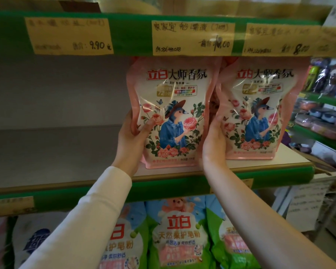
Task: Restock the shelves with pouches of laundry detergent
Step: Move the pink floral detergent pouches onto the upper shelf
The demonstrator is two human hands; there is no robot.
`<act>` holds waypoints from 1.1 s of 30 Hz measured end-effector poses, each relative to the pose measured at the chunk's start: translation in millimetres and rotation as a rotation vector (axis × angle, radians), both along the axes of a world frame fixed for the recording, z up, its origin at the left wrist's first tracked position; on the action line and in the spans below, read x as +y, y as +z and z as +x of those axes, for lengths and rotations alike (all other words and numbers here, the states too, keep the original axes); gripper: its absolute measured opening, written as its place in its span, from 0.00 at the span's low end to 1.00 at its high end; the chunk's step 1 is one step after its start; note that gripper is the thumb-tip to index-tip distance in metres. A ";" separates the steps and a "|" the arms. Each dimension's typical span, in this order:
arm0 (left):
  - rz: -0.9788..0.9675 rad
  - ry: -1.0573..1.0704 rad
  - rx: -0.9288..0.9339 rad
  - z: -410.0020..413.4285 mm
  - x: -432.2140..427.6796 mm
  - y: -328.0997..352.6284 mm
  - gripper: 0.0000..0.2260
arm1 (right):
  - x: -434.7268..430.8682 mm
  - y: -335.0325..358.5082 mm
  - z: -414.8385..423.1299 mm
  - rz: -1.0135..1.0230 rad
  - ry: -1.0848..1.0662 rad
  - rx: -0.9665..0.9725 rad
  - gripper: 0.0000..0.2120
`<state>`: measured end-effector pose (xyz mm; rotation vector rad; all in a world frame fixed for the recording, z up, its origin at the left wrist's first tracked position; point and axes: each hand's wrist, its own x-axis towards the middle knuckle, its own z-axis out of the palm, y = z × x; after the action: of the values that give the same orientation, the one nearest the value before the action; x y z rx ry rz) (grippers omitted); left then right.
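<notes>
Both hands squeeze one pink pouch (173, 113), left hand (132, 136) at nine o'clock, right hand (213, 140) at three, standing it beside its twin (260, 109).

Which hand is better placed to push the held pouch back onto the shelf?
Left hand: it grips the left pink pouch by its edge. The right hand sits between both pouches.

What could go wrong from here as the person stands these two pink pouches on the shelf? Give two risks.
The left pouch stands at the front lip of the shelf, so it might tip off once the left hand lets go. The right hand is wedged between it and the right pouch; pulling out could topple either.
</notes>
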<state>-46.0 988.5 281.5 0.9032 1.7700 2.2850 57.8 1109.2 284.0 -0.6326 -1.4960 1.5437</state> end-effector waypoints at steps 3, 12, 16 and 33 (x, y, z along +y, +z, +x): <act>0.006 -0.004 0.002 -0.4 0.3 -0.5 0.20 | 0.4 -3.3 0.4 0.030 0.018 -0.073 0.25; 0.012 0.027 -0.031 0.1 2.5 -1.7 0.09 | 10.8 4.6 3.6 0.005 0.138 -0.106 0.15; 0.027 0.026 -0.020 4.8 2.4 0.3 0.10 | 11.9 5.8 5.7 0.056 0.131 -0.123 0.08; -0.052 0.144 0.373 135.4 95.7 -5.0 0.15 | 103.1 6.2 90.0 0.058 -0.610 -0.024 0.14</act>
<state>89.4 1084.2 276.5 1.3034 2.0901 2.2548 147.8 1212.2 290.2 -0.9678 -1.2041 1.0207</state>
